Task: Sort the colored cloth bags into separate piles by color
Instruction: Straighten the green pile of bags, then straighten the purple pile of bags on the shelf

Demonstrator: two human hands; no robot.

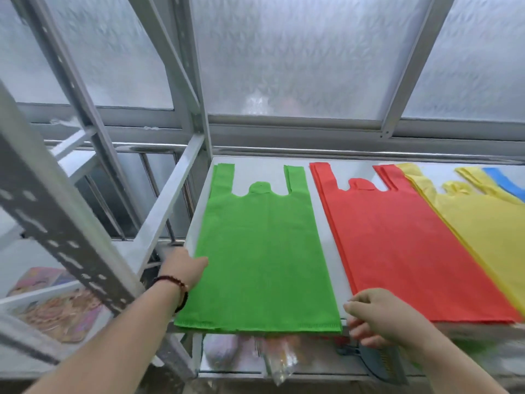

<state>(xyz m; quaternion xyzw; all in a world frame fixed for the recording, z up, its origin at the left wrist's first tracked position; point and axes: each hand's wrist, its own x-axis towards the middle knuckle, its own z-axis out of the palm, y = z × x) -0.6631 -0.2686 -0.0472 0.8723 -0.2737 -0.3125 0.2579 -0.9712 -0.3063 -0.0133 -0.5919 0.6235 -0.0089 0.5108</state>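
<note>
A pile of green cloth bags [264,251] lies flat at the left end of a white shelf [326,251]. Beside it on the right lies a red pile [397,245], then a yellow pile [483,220], and a blue bag [502,182] shows at the far right edge. My left hand [186,270] touches the left edge of the green pile with its fingers straight. My right hand [380,318] hovers with loosely curled fingers at the shelf's front edge, between the green pile's right corner and the red pile's near corner; it holds nothing that I can see.
Grey metal shelf posts [62,211] stand at the left. A frosted window [298,58] runs behind the shelf. Below the shelf are a clear plastic packet [279,362] and a blue-grey object [380,362]. Colourful printed items [56,308] lie at the lower left.
</note>
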